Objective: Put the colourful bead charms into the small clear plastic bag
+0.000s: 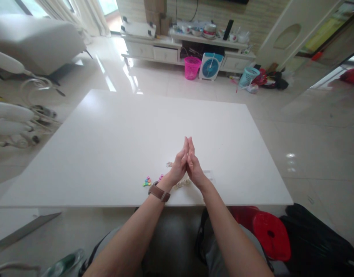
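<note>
White rectangular tabletop (130,127), glossy tiled floor beyond. Left to right, near edge: small multicoloured plastic cluster (147,181), small pink piece (161,177), left hand (179,166), beige ridged strip (181,184) partly hidden below the wrists, right hand (195,168). Hands flat, fingers straight, pressed palm to palm; can't tell if anything's between. Best done: palms flush, fingers aligned, wrists clear of loose pieces.
</note>
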A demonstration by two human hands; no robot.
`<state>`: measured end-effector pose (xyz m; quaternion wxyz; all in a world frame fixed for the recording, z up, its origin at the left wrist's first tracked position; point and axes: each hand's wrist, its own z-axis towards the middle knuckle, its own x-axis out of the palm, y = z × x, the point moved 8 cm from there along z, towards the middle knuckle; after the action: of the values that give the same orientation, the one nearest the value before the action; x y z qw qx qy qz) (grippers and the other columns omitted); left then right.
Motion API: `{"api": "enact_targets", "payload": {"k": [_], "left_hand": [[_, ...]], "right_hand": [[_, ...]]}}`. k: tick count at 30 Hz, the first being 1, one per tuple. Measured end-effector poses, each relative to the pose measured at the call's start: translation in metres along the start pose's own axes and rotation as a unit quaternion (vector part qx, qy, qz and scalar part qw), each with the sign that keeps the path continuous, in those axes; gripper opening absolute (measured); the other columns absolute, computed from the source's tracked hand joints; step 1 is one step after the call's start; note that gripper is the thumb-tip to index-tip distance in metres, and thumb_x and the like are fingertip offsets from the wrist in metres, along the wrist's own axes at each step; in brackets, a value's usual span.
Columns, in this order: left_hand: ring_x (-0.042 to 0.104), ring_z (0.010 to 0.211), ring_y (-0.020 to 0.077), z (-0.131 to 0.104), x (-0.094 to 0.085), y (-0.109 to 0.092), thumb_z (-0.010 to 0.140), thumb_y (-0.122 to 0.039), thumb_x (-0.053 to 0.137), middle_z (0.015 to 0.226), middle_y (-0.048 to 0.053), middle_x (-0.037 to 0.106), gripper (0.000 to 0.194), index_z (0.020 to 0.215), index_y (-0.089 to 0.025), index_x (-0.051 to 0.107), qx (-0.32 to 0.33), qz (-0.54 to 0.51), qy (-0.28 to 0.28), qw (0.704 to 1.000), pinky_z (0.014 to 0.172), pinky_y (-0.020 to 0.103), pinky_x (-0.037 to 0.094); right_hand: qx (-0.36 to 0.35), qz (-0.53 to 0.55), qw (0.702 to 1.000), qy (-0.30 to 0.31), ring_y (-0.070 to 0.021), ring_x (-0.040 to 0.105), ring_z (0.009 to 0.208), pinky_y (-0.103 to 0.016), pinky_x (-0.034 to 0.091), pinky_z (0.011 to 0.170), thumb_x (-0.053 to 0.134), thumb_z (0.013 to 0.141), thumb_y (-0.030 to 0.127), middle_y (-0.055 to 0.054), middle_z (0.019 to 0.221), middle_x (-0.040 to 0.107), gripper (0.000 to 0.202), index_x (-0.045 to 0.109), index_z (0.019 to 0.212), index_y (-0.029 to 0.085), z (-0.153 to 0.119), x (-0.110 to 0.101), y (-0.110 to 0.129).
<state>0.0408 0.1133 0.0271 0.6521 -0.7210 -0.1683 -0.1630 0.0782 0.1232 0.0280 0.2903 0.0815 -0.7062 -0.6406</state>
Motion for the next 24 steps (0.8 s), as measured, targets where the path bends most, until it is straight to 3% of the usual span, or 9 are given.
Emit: {"api": "enact_targets", "payload": {"k": [4,11,17,24], "left_hand": [[0.002,0.157,0.0195,-0.004,0.010,-0.008,0.094,-0.063,0.027,0.167,-0.011,0.020,0.067,0.157,-0.040,0.027,-0.007,-0.020,0.012,1.000,0.127,0.044,0.012],[0.019,0.155,0.0252,-0.029,0.033,-0.013,0.092,-0.062,0.032,0.165,-0.006,0.028,0.066,0.151,-0.034,0.042,-0.061,-0.053,0.058,0.995,0.126,0.046,0.017],[0.035,0.148,0.0292,-0.065,0.052,-0.012,0.089,-0.065,0.035,0.152,-0.001,0.050,0.066,0.146,-0.035,0.048,-0.060,-0.046,0.075,0.994,0.123,0.049,0.025],[0.027,0.152,0.0303,-0.084,0.046,-0.019,0.087,-0.071,0.029,0.159,-0.003,0.040,0.068,0.145,-0.040,0.048,-0.049,-0.031,0.059,0.997,0.120,0.054,0.025]], "right_hand": [[-0.003,0.028,1.000,0.009,-0.0122,0.003,0.156,-0.043,0.004,0.128,0.045,0.091,0.070,0.010,0.167,0.018,0.069,0.035,0.152,0.039,-0.003,0.000,0.006],[-0.007,0.033,0.999,0.003,-0.0138,0.001,0.156,-0.049,-0.002,0.126,0.050,0.088,0.070,0.008,0.166,0.023,0.066,0.047,0.145,0.037,-0.027,-0.001,0.021],[0.010,0.048,0.999,0.000,-0.0143,0.004,0.156,-0.053,0.003,0.125,0.052,0.085,0.072,0.006,0.167,0.023,0.069,0.046,0.145,0.038,-0.055,0.005,0.023],[0.025,0.052,0.997,0.053,-0.0159,0.008,0.156,-0.055,0.003,0.124,0.054,0.086,0.067,0.009,0.166,0.023,0.064,0.046,0.144,0.043,-0.071,0.028,0.035]]}}
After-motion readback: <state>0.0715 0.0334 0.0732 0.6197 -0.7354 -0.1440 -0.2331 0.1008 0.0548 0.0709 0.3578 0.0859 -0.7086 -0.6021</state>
